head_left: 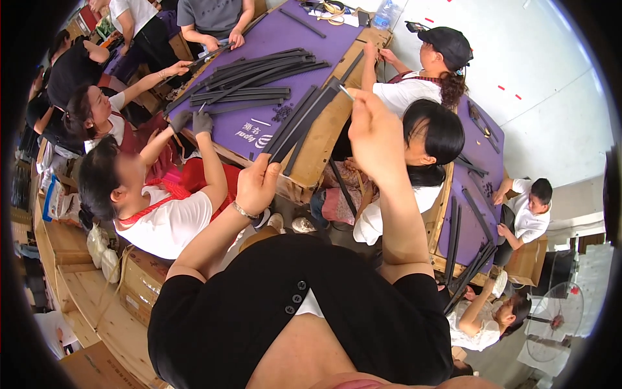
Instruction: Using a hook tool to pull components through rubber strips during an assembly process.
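My left hand (258,187) is closed around the near end of a long black strip (307,124), which slants up and away over the table corner. Fingers bent and pressed together, my right hand (374,133) pinches a thin pale-metal tool (348,93) at the strip's far end. What the tool is cannot be made out. Beyond my hands, the purple-topped table (227,133) carries a pile of black strips (259,74) and a scatter of small black pieces (282,114).
Gloved hands (202,122) of a person at my left work at the table's edge. A person with dark hair (434,136) sits close by my right arm. Another purple table (473,188) with black strips stands at the right. A cardboard box (142,285) is at the lower left.
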A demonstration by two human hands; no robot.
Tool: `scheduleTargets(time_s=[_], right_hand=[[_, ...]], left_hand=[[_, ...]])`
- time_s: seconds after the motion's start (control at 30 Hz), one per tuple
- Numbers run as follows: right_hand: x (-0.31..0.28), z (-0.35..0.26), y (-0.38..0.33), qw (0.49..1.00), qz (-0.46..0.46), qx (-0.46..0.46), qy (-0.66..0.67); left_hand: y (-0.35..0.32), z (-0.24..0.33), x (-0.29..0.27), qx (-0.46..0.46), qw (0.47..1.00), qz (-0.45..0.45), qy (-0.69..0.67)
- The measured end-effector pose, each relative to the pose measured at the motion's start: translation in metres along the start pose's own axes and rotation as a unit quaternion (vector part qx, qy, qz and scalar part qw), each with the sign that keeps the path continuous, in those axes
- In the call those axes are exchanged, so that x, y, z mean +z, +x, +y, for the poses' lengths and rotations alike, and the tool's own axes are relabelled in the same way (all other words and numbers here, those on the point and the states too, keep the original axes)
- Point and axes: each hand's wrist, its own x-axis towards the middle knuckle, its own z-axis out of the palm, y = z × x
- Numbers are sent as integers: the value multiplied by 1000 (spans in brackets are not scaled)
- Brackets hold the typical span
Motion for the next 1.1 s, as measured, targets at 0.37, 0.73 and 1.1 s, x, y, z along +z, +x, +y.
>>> scheduleTargets(time_s=[0.37,0.73,1.1], right_hand=[[-2,8,12,997,-9,1,78],[-37,-39,-3,991,-55,-73,99],[-58,-51,-26,988,10,-122,90]], left_hand=[[12,0,8,-72,923,-162,-342],[95,92,-28,-15,748,-357,-559],[88,128,-25,93,839,-260,-469]])
